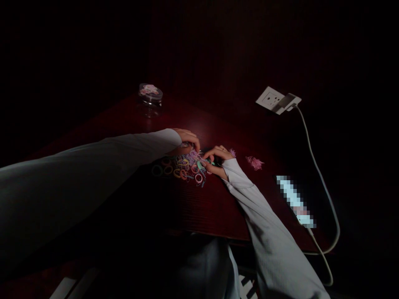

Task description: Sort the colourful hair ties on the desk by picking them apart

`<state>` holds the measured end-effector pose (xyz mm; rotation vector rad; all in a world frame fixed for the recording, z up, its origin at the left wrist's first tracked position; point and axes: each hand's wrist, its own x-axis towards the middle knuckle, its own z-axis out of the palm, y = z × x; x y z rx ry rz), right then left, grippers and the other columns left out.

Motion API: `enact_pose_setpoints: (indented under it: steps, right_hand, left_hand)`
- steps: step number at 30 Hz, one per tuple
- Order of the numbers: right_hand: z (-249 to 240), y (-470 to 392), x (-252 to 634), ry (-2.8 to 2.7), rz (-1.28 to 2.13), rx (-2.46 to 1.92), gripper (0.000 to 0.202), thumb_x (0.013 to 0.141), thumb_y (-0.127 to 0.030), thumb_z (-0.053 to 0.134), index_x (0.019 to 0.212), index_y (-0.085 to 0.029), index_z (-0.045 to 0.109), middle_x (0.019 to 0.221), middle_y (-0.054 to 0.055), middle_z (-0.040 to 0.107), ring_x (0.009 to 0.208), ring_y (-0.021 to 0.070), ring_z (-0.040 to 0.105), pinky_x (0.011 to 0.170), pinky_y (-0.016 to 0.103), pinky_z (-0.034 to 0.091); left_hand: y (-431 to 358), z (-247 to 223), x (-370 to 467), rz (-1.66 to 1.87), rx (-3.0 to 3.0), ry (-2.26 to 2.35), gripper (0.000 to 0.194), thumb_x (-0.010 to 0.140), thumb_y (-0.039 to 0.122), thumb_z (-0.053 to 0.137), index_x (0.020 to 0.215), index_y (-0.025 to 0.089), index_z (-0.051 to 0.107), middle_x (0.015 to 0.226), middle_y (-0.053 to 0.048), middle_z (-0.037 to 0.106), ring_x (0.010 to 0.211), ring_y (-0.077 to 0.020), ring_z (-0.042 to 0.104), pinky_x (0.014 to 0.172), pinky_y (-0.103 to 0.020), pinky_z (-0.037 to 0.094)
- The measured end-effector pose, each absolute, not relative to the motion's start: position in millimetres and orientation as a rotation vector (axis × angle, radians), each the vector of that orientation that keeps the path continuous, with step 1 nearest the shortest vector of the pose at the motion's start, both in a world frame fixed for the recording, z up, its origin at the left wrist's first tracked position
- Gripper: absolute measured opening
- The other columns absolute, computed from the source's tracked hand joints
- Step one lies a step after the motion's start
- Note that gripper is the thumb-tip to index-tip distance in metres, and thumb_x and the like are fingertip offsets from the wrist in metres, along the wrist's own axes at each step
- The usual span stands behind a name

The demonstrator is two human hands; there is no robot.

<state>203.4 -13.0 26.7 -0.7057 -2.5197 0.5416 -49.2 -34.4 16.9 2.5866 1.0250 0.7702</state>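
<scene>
On the dark red table, a pile of colourful hair ties (183,173) lies in front of me, with pink, yellow, orange and green rings among them. My left hand (188,138) reaches over its far side, fingers bent down and closed around a lavender bunch of hair ties (195,155). From the right, my right hand (219,157) meets the same bunch, its thumb and fingers closed at the bunch's edge. The fingertips are partly hidden and dim. A separate pink bunch of hair ties (254,162) lies to the right of my right hand.
A clear lidded jar (150,101) with a pink decorated top stands at the back left. At right lies a phone (294,199) with its screen lit and blurred. Its white cable (314,158) loops over to a charger in the wall socket (270,99). The surroundings are very dark.
</scene>
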Motion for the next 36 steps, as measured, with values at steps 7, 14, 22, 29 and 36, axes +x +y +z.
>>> enact_pose_setpoints:
  steps: [7,14,22,29,36]
  right_hand:
    - [24,-10,202,-2.432,0.57,-0.737,0.014,0.086,-0.039,0.073,0.082,-0.025,0.072,0.07,-0.003,0.057,0.071,0.0157,0.049,0.079,0.034,0.039]
    - [16,-2,204,-2.349,0.647,-0.789,0.021,0.087,-0.044,0.072,0.083,-0.024,0.076,0.067,0.0,0.061,0.068,0.0168,0.049,0.07,0.033,0.039]
    - [14,-3,205,-2.268,0.734,-0.831,0.03,0.087,-0.052,0.07,0.083,-0.024,0.08,0.069,0.002,0.064,0.068,0.0172,0.05,0.067,0.033,0.041]
    - [21,-9,200,-2.253,0.803,-0.885,0.038,0.084,-0.06,0.07,0.08,-0.023,0.079,0.067,0.002,0.062,0.068,0.0174,0.051,0.067,0.033,0.042]
    - [26,-16,200,-2.321,0.84,-0.896,0.034,0.09,-0.055,0.067,0.085,-0.025,0.08,0.072,0.003,0.063,0.072,0.0184,0.053,0.07,0.034,0.043]
  left_hand:
    - [-38,19,-48,0.781,2.592,1.074,0.041,0.087,0.01,0.04,0.102,0.024,0.075,0.103,0.002,0.075,0.092,-0.0125,0.063,0.089,-0.02,0.043]
    - [-38,18,-46,0.822,2.561,1.1,0.031,0.094,0.027,0.046,0.101,0.023,0.076,0.098,0.0,0.075,0.091,-0.0144,0.064,0.088,-0.023,0.044]
    - [-43,26,-45,0.783,2.545,1.094,0.036,0.099,0.038,0.043,0.107,0.024,0.075,0.107,-0.003,0.074,0.098,-0.0169,0.061,0.093,-0.028,0.04]
    - [-52,34,-40,0.785,2.597,1.142,0.036,0.093,0.043,0.058,0.125,0.029,0.066,0.116,-0.001,0.074,0.109,-0.0188,0.057,0.096,-0.029,0.036]
    - [-50,36,-40,0.813,2.619,1.049,0.043,0.089,0.042,0.068,0.13,0.03,0.067,0.108,-0.001,0.076,0.101,-0.0172,0.061,0.091,-0.026,0.04]
